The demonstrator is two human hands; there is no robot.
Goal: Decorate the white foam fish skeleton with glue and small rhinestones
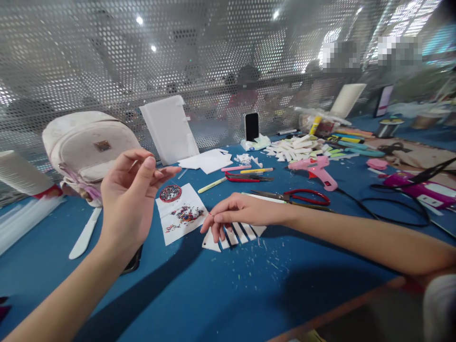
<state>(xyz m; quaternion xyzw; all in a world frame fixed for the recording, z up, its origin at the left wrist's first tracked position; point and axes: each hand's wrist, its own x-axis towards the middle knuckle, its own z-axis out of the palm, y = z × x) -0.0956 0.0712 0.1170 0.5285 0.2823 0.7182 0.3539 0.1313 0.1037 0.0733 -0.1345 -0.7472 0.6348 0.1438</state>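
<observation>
Your left hand (130, 199) is raised above the worktop (228, 294), thumb and fingertips drawn together as if pinching something too fine to make out. Your right hand (237, 211) rests on a fan of white foam strips (237, 236), thumb and forefinger pinching a tiny reddish bead (210, 214). Strips are already cut, flat with angled ends; none yet carries decoration, as far as visible. Beside them: a paper sheet (181, 213) with loose glittery beads and a round dish (170, 193) of more. Farther off: red-handled scissors (302, 197), a pink glue gun (315, 170).

I see open blue table (249, 285) near me; scissors (302, 196), glue gun (315, 170) and backpack (85, 147) crowd the far side.
</observation>
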